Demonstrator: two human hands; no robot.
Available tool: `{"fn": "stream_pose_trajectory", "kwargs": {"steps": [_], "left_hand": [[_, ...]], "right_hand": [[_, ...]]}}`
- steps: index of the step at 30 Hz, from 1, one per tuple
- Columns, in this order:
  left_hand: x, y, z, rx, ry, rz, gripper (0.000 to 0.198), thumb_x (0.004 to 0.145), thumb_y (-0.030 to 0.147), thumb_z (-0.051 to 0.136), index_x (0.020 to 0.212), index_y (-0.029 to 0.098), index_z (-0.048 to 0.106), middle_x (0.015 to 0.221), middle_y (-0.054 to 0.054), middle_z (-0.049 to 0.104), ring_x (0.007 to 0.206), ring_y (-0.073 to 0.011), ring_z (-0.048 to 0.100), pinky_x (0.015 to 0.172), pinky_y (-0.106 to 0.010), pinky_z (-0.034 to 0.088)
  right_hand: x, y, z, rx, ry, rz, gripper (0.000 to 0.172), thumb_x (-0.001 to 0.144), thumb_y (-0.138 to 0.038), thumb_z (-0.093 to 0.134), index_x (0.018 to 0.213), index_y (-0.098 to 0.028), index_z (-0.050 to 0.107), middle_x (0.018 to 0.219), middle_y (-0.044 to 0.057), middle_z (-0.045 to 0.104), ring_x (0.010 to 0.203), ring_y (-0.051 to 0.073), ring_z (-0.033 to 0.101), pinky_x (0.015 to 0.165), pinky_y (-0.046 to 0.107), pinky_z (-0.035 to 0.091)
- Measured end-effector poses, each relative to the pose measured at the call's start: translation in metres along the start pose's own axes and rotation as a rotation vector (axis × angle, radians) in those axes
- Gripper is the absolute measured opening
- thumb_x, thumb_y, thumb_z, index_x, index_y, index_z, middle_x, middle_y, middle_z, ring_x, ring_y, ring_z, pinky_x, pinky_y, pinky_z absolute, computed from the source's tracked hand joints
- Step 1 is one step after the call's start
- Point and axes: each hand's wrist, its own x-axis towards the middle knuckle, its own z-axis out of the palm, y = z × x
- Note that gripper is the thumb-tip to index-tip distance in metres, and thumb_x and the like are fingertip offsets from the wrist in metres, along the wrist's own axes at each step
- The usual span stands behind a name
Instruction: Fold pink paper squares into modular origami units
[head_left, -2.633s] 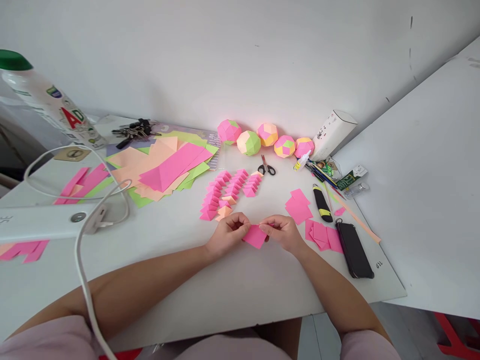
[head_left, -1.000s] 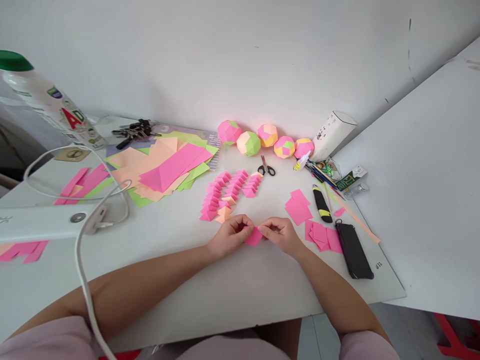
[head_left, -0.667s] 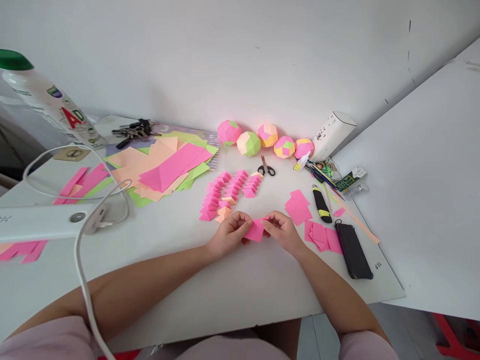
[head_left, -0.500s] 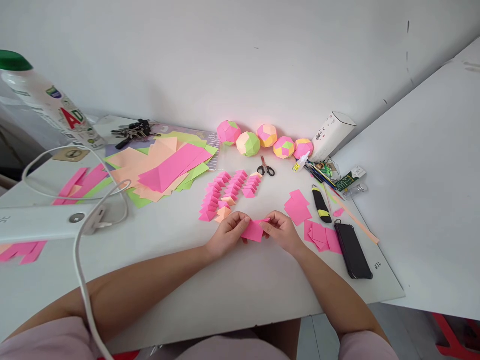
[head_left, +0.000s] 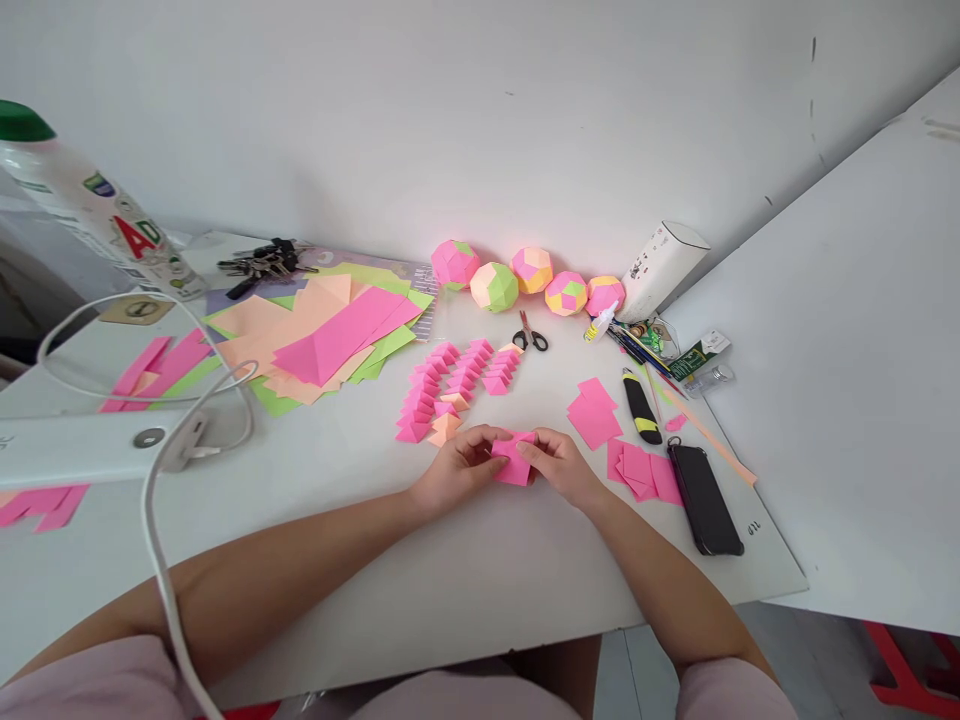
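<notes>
A small pink paper piece (head_left: 513,467) is held between my two hands, above the near part of the table. My left hand (head_left: 466,465) pinches its left side, thumb in front and fingers behind. At its right side, my right hand (head_left: 561,463) grips it with the thumb on the front face. The fingertips behind the paper are partly hidden. Just beyond my hands stand rows of folded pink paper units (head_left: 427,390), with a few peach ones (head_left: 445,428) among them. To the right of my right hand lie pink paper squares (head_left: 639,470) and more squares (head_left: 592,412).
Scissors (head_left: 529,335) lie behind the rows. Several paper balls (head_left: 495,287) line the wall. Coloured sheets (head_left: 330,340) and keys (head_left: 262,262) lie left. A utility knife (head_left: 641,405) and black phone (head_left: 705,498) are right. A white cable (head_left: 154,510) crosses over my left arm.
The pink paper has turned to face me more squarely between my hands. My left fingers have shifted along its left and upper edge. The view has moved slightly.
</notes>
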Motion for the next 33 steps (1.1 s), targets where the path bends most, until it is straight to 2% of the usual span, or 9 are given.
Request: {"fn": "stream_pose_trajectory", "kwargs": {"steps": [4, 8, 12, 17, 21, 24, 26, 29, 33], "left_hand": [[0.0, 0.002, 0.0, -0.016, -0.061, 0.02, 0.026, 0.072, 0.029, 0.065, 0.095, 0.019, 0.062, 0.08, -0.002, 0.061, 0.068, -0.0134, 0.058, 0.06, -0.027, 0.047], [0.001, 0.001, -0.002, 0.009, 0.039, 0.03, 0.028, 0.071, 0.03, 0.066, 0.098, 0.02, 0.064, 0.065, 0.002, 0.057, 0.059, -0.011, 0.053, 0.055, -0.025, 0.045], [0.002, 0.002, -0.003, 0.105, 0.097, -0.02, 0.034, 0.071, 0.032, 0.066, 0.102, 0.019, 0.064, 0.056, 0.005, 0.049, 0.052, -0.0083, 0.047, 0.052, -0.023, 0.041], [0.002, 0.003, -0.001, 0.08, 0.075, -0.053, 0.036, 0.071, 0.037, 0.065, 0.101, 0.016, 0.063, 0.064, 0.002, 0.055, 0.054, -0.0082, 0.047, 0.053, -0.024, 0.043], [0.0, 0.005, 0.0, 0.109, 0.026, -0.098, 0.035, 0.077, 0.041, 0.058, 0.102, 0.017, 0.06, 0.08, -0.002, 0.06, 0.055, -0.0086, 0.05, 0.055, -0.026, 0.046], [-0.004, 0.009, -0.001, 0.17, -0.156, -0.051, 0.035, 0.083, 0.042, 0.051, 0.107, 0.019, 0.059, 0.09, -0.004, 0.062, 0.071, -0.0131, 0.056, 0.064, -0.026, 0.047], [-0.005, 0.012, -0.002, 0.212, -0.231, -0.027, 0.033, 0.085, 0.043, 0.046, 0.101, 0.018, 0.06, 0.085, -0.004, 0.063, 0.077, -0.0148, 0.056, 0.067, -0.026, 0.046], [-0.003, 0.013, -0.001, 0.253, -0.187, -0.083, 0.038, 0.087, 0.047, 0.04, 0.081, 0.015, 0.06, 0.074, -0.003, 0.062, 0.066, -0.0126, 0.054, 0.062, -0.025, 0.045], [0.0, 0.01, -0.001, 0.22, -0.108, -0.13, 0.04, 0.086, 0.052, 0.038, 0.078, 0.016, 0.055, 0.068, -0.001, 0.063, 0.055, -0.0111, 0.053, 0.056, -0.024, 0.044]], "right_hand": [[0.0, -0.001, 0.0, -0.07, -0.038, -0.013, 0.028, 0.077, -0.045, 0.06, 0.075, -0.017, 0.058, 0.065, -0.002, 0.055, 0.057, 0.011, 0.053, 0.052, 0.023, 0.046], [0.0, 0.0, 0.001, -0.085, -0.096, -0.017, 0.027, 0.074, -0.039, 0.064, 0.089, -0.017, 0.062, 0.076, 0.001, 0.058, 0.064, 0.012, 0.055, 0.054, 0.023, 0.047], [0.001, 0.001, 0.001, -0.075, 0.021, -0.087, 0.021, 0.073, -0.036, 0.065, 0.079, -0.016, 0.06, 0.071, 0.0, 0.058, 0.059, 0.01, 0.053, 0.054, 0.024, 0.046], [-0.001, -0.004, -0.002, -0.046, 0.176, -0.235, 0.016, 0.076, -0.034, 0.062, 0.076, -0.018, 0.059, 0.068, 0.0, 0.056, 0.058, 0.012, 0.053, 0.055, 0.026, 0.046], [-0.003, -0.005, -0.002, -0.346, 0.307, -0.449, 0.01, 0.079, -0.025, 0.058, 0.071, -0.02, 0.057, 0.065, 0.0, 0.054, 0.06, 0.013, 0.05, 0.056, 0.027, 0.044], [-0.002, -0.001, 0.001, -0.668, 0.305, -0.671, 0.01, 0.079, -0.018, 0.056, 0.07, -0.021, 0.06, 0.067, 0.003, 0.057, 0.065, 0.016, 0.05, 0.059, 0.029, 0.044], [0.0, 0.003, 0.003, -0.827, 0.269, -0.783, 0.013, 0.079, -0.016, 0.056, 0.069, -0.021, 0.062, 0.068, 0.004, 0.057, 0.067, 0.016, 0.05, 0.057, 0.028, 0.044], [0.001, 0.007, 0.004, -0.937, 0.227, -0.894, 0.014, 0.079, -0.014, 0.056, 0.069, -0.02, 0.065, 0.068, 0.004, 0.054, 0.069, 0.016, 0.047, 0.055, 0.026, 0.043], [0.002, 0.006, 0.0, -0.835, 0.18, -0.877, 0.011, 0.08, -0.017, 0.058, 0.08, -0.022, 0.069, 0.089, 0.007, 0.053, 0.082, 0.017, 0.05, 0.064, 0.029, 0.049]]}}
